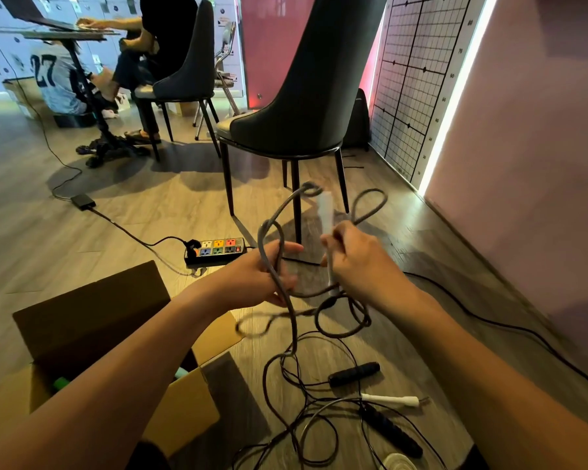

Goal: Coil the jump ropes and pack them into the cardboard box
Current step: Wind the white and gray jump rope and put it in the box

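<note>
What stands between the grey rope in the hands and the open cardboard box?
Nothing solid. The grey rope, gripped by left hand and right hand, hangs just right of the cardboard box, whose flaps stand open. Only the left forearm crosses above the opening. The rope's tail trails among black ropes on the floor and might snag.

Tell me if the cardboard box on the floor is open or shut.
Open. The brown cardboard box has its flaps spread outward, and a green object shows inside through the uncovered top.
</note>
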A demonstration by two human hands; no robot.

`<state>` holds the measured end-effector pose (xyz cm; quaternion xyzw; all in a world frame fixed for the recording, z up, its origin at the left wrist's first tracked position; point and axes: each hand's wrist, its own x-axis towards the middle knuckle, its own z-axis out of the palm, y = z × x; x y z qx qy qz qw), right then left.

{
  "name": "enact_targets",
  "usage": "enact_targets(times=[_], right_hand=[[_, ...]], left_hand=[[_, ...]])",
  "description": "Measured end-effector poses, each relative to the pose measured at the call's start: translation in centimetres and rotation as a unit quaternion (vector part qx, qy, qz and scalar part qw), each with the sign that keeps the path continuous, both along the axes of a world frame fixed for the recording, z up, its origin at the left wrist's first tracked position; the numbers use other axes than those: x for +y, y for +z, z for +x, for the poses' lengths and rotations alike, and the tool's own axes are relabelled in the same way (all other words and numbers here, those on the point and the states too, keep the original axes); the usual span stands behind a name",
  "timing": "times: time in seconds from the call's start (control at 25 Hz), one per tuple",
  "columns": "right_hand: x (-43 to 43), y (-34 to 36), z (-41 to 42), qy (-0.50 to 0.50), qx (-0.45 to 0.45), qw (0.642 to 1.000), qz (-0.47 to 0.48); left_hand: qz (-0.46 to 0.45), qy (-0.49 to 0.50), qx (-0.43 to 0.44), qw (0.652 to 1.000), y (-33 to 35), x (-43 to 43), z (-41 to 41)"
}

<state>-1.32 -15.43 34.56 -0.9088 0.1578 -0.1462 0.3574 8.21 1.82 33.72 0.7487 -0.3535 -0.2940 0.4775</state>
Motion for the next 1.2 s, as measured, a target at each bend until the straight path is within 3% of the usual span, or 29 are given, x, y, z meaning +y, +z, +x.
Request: enact_targets(times=[0.12, 0.24, 0.4, 0.52, 0.6, 0.68, 0.84, 0.92, 1.08, 1.12, 1.2], right_hand=[[-1.1, 0.8, 0.0, -0.107, -0.045, 0.981, 0.153], [-1.5, 1.3, -0.1, -0.154, -0.058, 0.931, 0.327], [-1.8, 1.5, 0.4, -0.216, -0.128, 0.868, 0.429], [-1.8, 1.7, 0.4, -0.229, -0.135, 0.843, 0.467], [-2.0, 1.6, 0.2, -0.217, -0.122, 0.847, 0.470], [-2.4, 1.8, -0.1, -0.191, -0.109, 0.874, 0.434], [-2.3, 2.3, -0.8, -0.115, -0.102, 0.944, 0.293], [-1.6, 2.3, -1.0, -0.071, -0.093, 0.952, 0.282], [-0.2, 2.2, -0.8, -0.014, -0.078, 0.951, 0.298], [0.1, 2.2, -0.7, -0.011, -0.082, 0.948, 0.307], [0.5, 2.1, -0.4, -0.017, -0.095, 0.934, 0.343]], left_hand=[[0.063, -0.016, 0.040, 0.997, -0.3, 1.1, 0.4], [0.031, 0.025, 0.071, 0.997, -0.3, 1.9, 1.0], [-0.042, 0.012, 0.083, 0.996, 0.1, 3.0, 2.0], [-0.032, -0.059, 0.003, 0.998, 0.2, 3.1, 2.2], [-0.034, -0.060, -0.044, 0.997, 0.1, 3.1, 2.2], [-0.010, -0.043, -0.082, 0.996, -0.2, 3.7, 2.4], [0.173, -0.066, -0.202, 0.962, -0.8, 4.8, 3.5], [0.142, -0.019, -0.206, 0.968, -0.7, 4.1, 3.2], [-0.030, 0.066, -0.188, 0.980, 0.4, 1.7, 1.4], [-0.059, 0.052, -0.179, 0.981, 0.7, 1.3, 0.8], [-0.020, -0.031, -0.175, 0.984, 1.0, 0.8, -0.2]])
